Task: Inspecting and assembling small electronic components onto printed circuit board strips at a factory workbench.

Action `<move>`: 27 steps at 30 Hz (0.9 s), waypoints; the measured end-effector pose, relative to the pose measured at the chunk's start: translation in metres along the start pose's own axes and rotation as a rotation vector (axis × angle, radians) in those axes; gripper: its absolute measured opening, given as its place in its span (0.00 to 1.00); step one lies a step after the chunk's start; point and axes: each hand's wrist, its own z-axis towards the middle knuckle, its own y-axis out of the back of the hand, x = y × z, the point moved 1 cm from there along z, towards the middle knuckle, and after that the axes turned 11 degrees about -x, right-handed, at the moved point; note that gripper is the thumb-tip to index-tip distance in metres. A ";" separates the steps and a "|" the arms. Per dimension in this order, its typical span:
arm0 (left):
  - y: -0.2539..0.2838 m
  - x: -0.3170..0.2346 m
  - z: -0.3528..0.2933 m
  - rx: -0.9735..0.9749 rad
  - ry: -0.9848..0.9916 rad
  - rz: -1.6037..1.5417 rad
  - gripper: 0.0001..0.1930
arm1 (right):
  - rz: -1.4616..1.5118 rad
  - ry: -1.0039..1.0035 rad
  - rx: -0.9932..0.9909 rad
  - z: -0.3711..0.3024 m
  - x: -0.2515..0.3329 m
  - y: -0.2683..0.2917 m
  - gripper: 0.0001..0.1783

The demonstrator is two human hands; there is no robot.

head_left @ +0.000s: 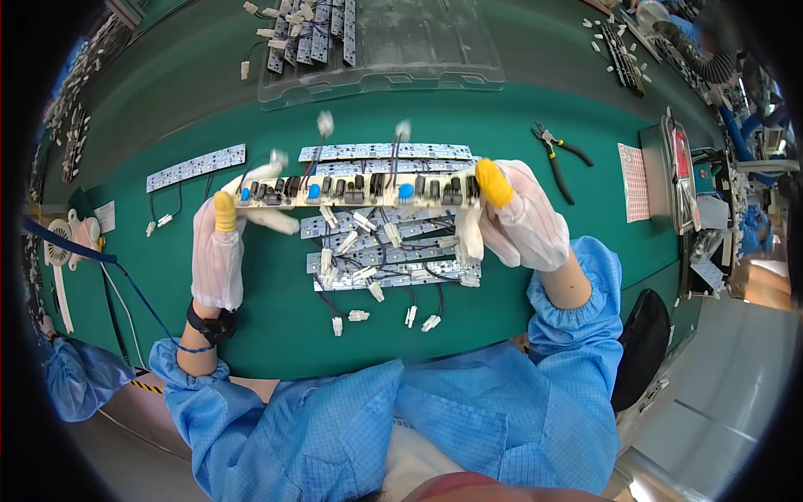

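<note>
Two hands in white striped gloves held one long, narrow circuit board (360, 188) level across the centre of the frame. The left hand (219, 255) pinched its left end and the right hand (531, 222) its right end, each grip closed on the board with one yellow rubber finger cap (493, 184) showing. The board carried a row of black parts and two large blue discs (406, 191).

Under and around it, in the middle of the frame, at least four white LED strips (393, 274) lay overlapping on the green tabletop (519, 125); four white plastic connectors (337, 326) trailed from their lower side. One more white strip (196, 167) lay apart at upper left. At the top, one clear plastic tray (427, 50) bore at least four further strips.

At upper right were one pair of pliers (555, 167) with black-and-yellow handles, jaws parted, and one pale sheet (633, 182) with rows of red print, too small to read. One silver metal box (665, 171) stood just beside the sheet. The strips' dark markings were likewise too tiny to make out.
</note>
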 end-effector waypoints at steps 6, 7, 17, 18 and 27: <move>0.011 0.006 -0.009 -0.057 -0.030 -0.022 0.31 | 0.128 -0.139 -0.122 0.002 -0.043 0.012 0.32; 0.005 -0.009 -0.008 -0.048 -0.040 -0.072 0.27 | 0.146 -0.135 -0.086 0.003 -0.043 0.012 0.32; 0.000 -0.002 -0.005 0.035 -0.119 -0.291 0.35 | -0.011 -0.109 -0.304 0.012 0.016 -0.040 0.33; -0.002 -0.006 -0.003 0.060 -0.163 -0.361 0.35 | 0.018 -0.090 -0.287 0.012 0.016 -0.039 0.34; 0.136 0.004 0.069 -0.309 -0.340 0.372 0.12 | -0.007 0.047 -0.379 0.018 0.009 -0.021 0.34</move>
